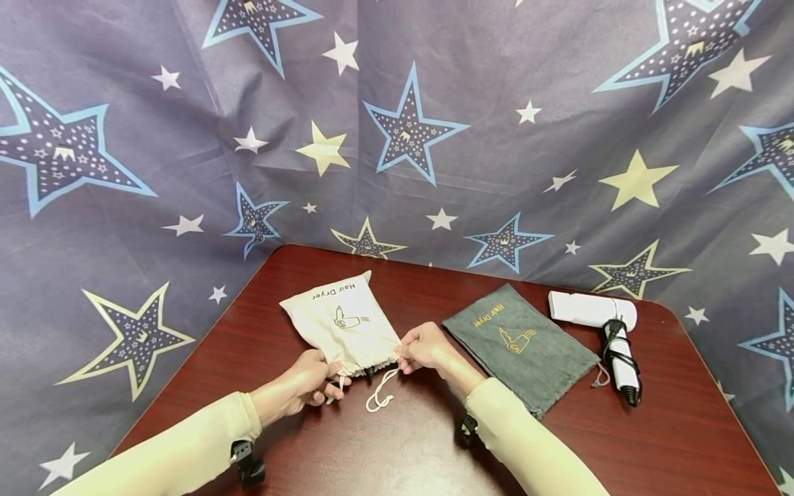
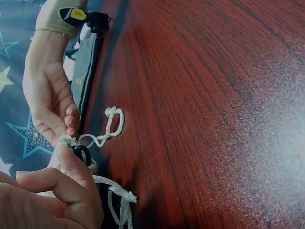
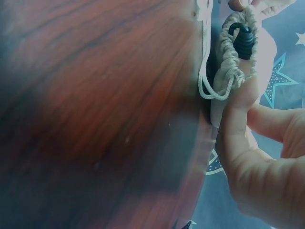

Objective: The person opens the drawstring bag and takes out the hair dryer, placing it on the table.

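Observation:
A cream drawstring bag [image 1: 369,344] printed "Hair Dryer" lies on the table, its gathered mouth facing me. My left hand [image 1: 308,380] pinches the left corner of that mouth, and my right hand [image 1: 428,346] pinches the right corner between thumb and fingers. In the right wrist view the ruffled opening [image 3: 228,52] is partly open, and a black ribbed piece with a loop [image 3: 244,43] shows inside. The rest of the bag's contents is hidden. White drawstring loops [image 1: 380,399] hang from both sides of the mouth onto the table.
Right of the bag lies a flat grey drawstring bag [image 1: 484,327], also lettered "Hair Dryer". Beyond it is a white hair dryer [image 1: 579,308] with its black cord [image 1: 615,334] wound round the handle. A star-patterned cloth [image 1: 484,172] hangs behind the reddish-brown table [image 1: 384,461].

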### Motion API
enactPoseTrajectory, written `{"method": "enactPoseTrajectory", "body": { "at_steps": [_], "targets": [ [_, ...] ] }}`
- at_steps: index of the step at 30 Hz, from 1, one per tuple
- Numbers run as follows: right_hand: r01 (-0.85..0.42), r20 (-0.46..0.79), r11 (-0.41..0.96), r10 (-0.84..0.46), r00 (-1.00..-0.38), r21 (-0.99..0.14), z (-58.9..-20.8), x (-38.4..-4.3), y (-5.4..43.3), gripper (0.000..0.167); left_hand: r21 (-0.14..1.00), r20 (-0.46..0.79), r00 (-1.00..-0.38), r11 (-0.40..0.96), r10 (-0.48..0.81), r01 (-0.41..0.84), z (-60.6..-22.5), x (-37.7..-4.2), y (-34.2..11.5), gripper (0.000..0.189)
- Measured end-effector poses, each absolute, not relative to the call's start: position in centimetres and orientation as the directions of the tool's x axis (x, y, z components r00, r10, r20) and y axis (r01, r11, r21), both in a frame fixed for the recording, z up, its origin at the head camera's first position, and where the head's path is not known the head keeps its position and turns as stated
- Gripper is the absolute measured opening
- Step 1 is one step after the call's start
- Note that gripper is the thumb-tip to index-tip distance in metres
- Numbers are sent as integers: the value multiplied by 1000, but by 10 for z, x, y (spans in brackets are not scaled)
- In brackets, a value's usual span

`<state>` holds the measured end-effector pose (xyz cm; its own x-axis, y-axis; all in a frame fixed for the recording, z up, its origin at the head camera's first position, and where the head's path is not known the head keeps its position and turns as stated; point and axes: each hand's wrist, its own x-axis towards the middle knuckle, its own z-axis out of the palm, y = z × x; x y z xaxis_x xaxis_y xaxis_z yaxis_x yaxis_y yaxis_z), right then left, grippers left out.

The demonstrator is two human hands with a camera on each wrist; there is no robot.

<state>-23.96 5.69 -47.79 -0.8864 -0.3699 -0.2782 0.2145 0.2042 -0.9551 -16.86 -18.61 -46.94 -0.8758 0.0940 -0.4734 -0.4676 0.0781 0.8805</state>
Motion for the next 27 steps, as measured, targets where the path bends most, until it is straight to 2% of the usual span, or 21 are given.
{"method": "enactPoseTrajectory", "body": {
  "at_steps": [27],
  "targets": [
    [218, -283, 207, -374, -883, -954, -477, -241, 59, 8, 876, -479, -874, 113, 82, -470, -470, -168, -190, 8]
  ]
}}
